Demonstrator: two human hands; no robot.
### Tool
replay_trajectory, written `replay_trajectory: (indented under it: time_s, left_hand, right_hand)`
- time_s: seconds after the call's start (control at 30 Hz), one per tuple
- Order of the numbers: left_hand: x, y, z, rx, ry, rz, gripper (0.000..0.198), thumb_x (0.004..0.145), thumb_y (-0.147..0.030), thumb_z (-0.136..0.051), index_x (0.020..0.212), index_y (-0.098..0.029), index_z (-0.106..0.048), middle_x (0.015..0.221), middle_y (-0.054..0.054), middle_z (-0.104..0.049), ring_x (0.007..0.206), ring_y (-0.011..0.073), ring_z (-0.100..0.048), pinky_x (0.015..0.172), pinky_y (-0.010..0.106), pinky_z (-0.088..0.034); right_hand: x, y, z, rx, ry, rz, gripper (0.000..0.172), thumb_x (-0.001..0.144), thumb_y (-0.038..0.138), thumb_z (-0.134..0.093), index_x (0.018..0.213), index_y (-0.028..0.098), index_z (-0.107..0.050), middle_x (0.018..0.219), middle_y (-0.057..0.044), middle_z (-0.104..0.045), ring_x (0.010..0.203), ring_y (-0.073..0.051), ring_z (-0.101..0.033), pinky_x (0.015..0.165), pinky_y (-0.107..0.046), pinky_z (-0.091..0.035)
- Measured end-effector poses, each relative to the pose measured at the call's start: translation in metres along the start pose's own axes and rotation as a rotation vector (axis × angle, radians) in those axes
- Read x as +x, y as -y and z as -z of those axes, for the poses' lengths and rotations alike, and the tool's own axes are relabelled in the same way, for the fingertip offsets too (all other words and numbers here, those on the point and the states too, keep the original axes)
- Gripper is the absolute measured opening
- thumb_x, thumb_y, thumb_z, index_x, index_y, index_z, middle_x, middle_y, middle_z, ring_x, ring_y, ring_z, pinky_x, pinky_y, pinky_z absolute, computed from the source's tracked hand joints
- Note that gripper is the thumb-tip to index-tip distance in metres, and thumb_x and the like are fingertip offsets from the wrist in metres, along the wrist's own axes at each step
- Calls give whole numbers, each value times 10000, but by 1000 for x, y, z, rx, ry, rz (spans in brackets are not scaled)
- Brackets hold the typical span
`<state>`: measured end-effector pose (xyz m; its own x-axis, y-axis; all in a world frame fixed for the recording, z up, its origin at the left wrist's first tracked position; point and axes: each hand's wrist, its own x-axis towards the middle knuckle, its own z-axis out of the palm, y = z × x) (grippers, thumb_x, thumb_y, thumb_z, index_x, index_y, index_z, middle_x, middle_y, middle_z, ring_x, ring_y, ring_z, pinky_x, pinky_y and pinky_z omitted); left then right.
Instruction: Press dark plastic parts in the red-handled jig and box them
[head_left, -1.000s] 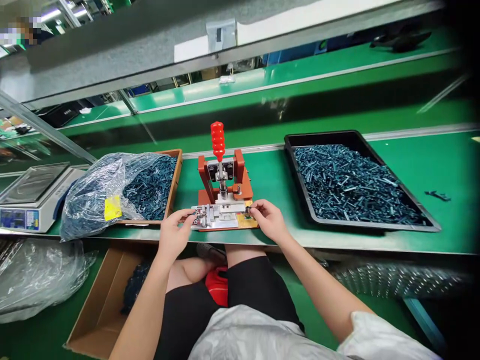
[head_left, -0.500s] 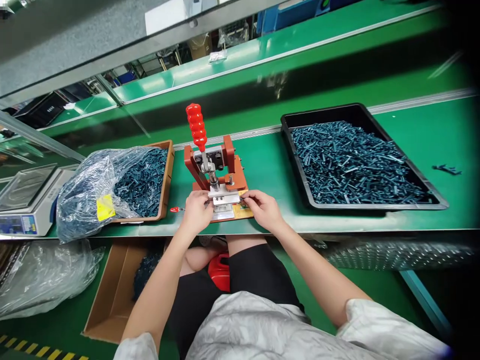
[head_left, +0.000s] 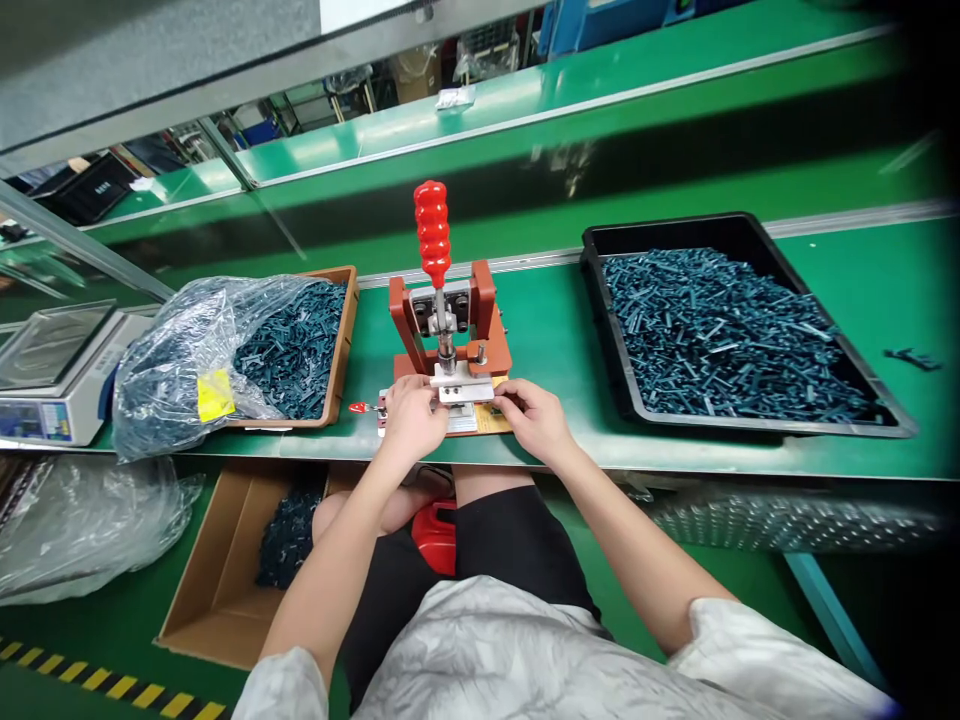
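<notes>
A hand press (head_left: 450, 330) with a brown-red frame and an upright red ribbed handle (head_left: 433, 230) stands near the bench's front edge. Below its plunger sits a small silver metal block (head_left: 465, 392). My left hand (head_left: 415, 418) is closed at the block's left end, its fingertips partly hidden. At the right end, my right hand (head_left: 536, 418) pinches with thumb and forefinger; a tiny dark bit shows near the tips, too small to name. A small red-tipped lever (head_left: 360, 407) sticks out left of my left hand.
On the right, a black tray (head_left: 750, 425) holds many dark blue-green strips, with a few loose pieces (head_left: 911, 357) beyond it. Left are a brown tray (head_left: 343, 345) of similar pieces under a plastic bag (head_left: 172, 345), and a scale (head_left: 60, 375). A cardboard box (head_left: 206, 600) sits below.
The whole view has shifted slightly, and the red handle appears more upright. My left fingers have moved a little forward beside the block. My right hand stays pinched at its right end.
</notes>
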<state>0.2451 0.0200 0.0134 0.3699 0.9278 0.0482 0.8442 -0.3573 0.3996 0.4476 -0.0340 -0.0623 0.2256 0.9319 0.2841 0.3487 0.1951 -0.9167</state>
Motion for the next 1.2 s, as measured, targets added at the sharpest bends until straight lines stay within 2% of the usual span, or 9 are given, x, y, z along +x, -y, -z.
replay_trajectory:
  time_s: [0.13,0.27,0.37,0.47,0.57,0.7,0.83,1.0,1.2]
  left_hand:
    - [0,2,-2,1,-11,-11,150,842,-219,-653,925,-217,-777,1098,94,-709,1162,318,-587,1037,481,-459]
    - [-4,6,-2,8,9,-99,165,879,-272,-643,946,-227,-787,1084,95,-704,1179,316,-573,1049,485,-446]
    - [-8,5,-2,27,-24,-126,183,894,-273,-624,950,-240,-795,1082,88,-704,1177,311,-570,1049,488,-436]
    - [-11,2,-4,15,-72,-102,179,888,-268,-629,939,-246,-799,1068,76,-713,1178,305,-573,1047,482,-432]
    - [-11,-1,-7,-1,-95,-67,164,874,-262,-643,905,-243,-803,1037,74,-715,1165,300,-578,1044,476,-431]
    - [-9,0,-5,-2,-65,-70,162,873,-267,-652,894,-240,-810,1079,85,-707,1174,298,-566,1073,478,-420]
    - [-9,5,3,-6,35,-127,182,863,-316,-697,987,-257,-816,1154,86,-694,1193,309,-548,1110,498,-403]
    - [-9,9,6,-20,71,-164,253,840,-376,-744,1055,-258,-806,1188,91,-676,1229,321,-528,1129,508,-389]
    - [-10,6,1,-18,35,-105,265,838,-381,-752,1068,-252,-777,1189,86,-682,1233,322,-538,1111,501,-394]
  right_hand:
    - [-1,1,1,33,72,-58,186,894,350,-626,1014,225,-695,877,-39,-751,762,-204,-712,710,-319,-580]
    - [8,16,0,-103,112,130,136,919,313,-612,936,228,-718,973,-69,-732,898,-233,-691,789,-348,-568]
    - [16,25,-4,-139,114,216,165,899,237,-570,986,225,-709,1001,-75,-714,923,-239,-676,789,-345,-557]
    - [17,25,-11,-152,142,209,161,888,229,-558,969,216,-696,935,-66,-716,857,-235,-672,758,-341,-545]
    - [14,21,-16,-132,145,194,161,888,251,-573,971,214,-706,954,-66,-730,887,-245,-678,815,-366,-546]
    - [16,18,-18,-144,142,116,166,848,239,-578,917,211,-727,954,-66,-745,887,-252,-685,827,-371,-547]
    - [25,22,-13,-131,241,64,158,825,206,-587,840,202,-744,869,-54,-757,900,-258,-698,855,-366,-557]
    - [31,30,-12,13,393,69,191,827,220,-646,963,198,-778,977,-43,-792,920,-247,-735,874,-354,-581]
    - [28,29,-21,10,303,117,201,822,212,-688,986,219,-804,1003,-39,-802,939,-249,-753,897,-360,-586]
